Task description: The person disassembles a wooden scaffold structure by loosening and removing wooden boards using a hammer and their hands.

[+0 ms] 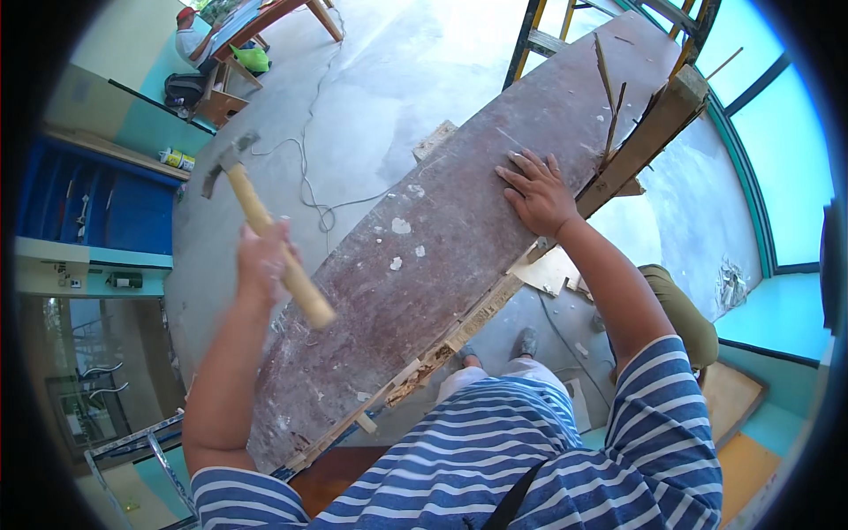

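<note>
My left hand (pixel 264 260) is raised and gripped around the yellowish handle of a claw hammer (pixel 246 192), its metal head pointing up and away from me. Hand and hammer are slightly blurred. Below lies a long, worn reddish-brown wooden panel (pixel 430 218), slanting from lower left to upper right, marked with white flakes and scratches. My right hand (pixel 540 192) rests palm down on the panel with fingers spread, holding nothing. Just beyond that wrist, a thick timber beam (pixel 642 132) runs along the panel's right edge. Splintered wood strips (pixel 613 119) stick up beside the beam.
A stepladder (pixel 544 44) stands at the panel's far end, another ladder (pixel 159 457) at lower left. Cables (pixel 306 159) cross the concrete floor. Someone in a red cap (pixel 193 43) sits by a far table; another person's clothed part (pixel 682 311) shows close on my right.
</note>
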Action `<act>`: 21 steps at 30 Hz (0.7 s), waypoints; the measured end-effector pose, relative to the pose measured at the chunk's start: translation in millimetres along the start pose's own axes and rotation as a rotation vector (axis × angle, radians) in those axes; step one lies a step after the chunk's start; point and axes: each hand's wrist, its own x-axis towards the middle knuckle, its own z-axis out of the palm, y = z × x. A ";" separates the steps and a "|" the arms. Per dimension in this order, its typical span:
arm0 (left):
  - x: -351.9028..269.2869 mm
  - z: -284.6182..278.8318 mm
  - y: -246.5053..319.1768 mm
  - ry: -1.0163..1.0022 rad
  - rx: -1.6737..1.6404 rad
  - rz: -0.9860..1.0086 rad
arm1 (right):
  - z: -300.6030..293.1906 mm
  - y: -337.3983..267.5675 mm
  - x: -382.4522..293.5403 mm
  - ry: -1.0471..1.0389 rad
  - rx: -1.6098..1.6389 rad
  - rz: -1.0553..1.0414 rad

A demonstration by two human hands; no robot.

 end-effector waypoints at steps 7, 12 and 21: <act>-55.5 27.1 1.9 -0.861 0.782 -0.250 | -2.3 2.8 1.3 -0.023 -0.004 0.036; -6.6 -5.9 -4.0 -0.169 0.089 -0.121 | -3.5 -1.8 2.7 -0.011 -0.013 0.026; -61.5 10.2 -13.4 -0.995 0.718 -0.272 | -1.0 0.9 6.7 0.017 -0.004 0.045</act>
